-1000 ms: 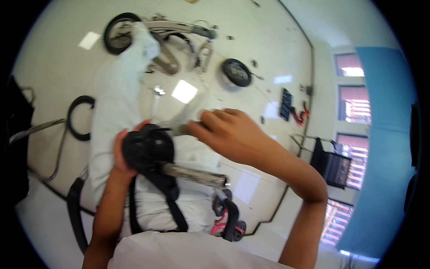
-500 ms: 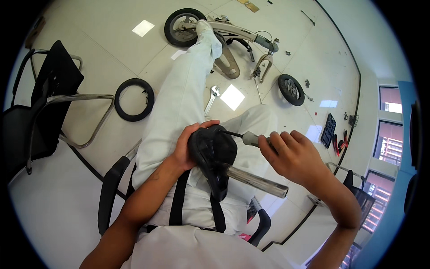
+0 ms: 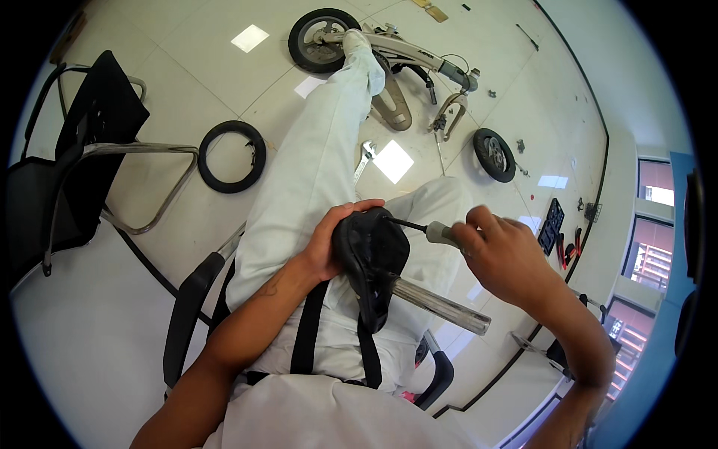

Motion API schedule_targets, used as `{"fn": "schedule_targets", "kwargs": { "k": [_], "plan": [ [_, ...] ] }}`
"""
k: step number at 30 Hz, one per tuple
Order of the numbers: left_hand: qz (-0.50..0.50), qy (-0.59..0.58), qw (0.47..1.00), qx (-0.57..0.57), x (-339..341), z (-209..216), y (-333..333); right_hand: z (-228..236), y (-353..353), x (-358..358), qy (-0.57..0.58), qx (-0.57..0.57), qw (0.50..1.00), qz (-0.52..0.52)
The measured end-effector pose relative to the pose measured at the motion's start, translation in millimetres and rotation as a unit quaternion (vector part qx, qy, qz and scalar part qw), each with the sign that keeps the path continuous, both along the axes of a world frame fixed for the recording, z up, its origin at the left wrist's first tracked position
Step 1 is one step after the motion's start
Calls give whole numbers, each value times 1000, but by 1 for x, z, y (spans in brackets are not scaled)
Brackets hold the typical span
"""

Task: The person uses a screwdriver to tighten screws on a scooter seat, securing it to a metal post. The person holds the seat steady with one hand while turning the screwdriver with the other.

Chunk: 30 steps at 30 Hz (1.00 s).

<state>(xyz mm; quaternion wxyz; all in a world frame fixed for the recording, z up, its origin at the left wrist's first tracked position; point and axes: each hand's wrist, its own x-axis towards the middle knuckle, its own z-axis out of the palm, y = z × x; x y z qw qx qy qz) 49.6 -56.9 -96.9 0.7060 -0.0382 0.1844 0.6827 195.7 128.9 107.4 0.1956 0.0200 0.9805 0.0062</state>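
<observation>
Resting on the lap, a black padded bicycle saddle (image 3: 372, 258) on a stiff silver metal post (image 3: 441, 304) is gripped by the curled left hand (image 3: 333, 239); the right hand (image 3: 502, 254) is closed around a grey-handled screwdriver (image 3: 426, 230) set against it. Grasping by the rigid post seems surest. A black rubber tyre (image 3: 232, 156) lies on the glossy floor (image 3: 149, 67).

Black bicycle saddle (image 3: 372, 258) on silver post (image 3: 441, 305), across lap, grey-handled screwdriver (image 3: 430, 231) touching it

Saddle (image 3: 372, 262) on lap; tyre (image 3: 232, 156) left; wheel (image 3: 493, 154) right of leg
</observation>
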Motion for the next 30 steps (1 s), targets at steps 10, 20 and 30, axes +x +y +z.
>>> {"fn": "schedule_targets", "kwargs": {
  "k": [10,20,30],
  "plan": [
    [-3,2,1000,-14,1,-4,-1,-10,15,-1,-80,-365,767,-522],
    [2,-5,1000,-9,0,-1,-1,-23,12,10,108,0,990,87],
    [-9,43,999,-26,2,1,0,-26,20,9,-124,-485,569,-653]
  ]
}}
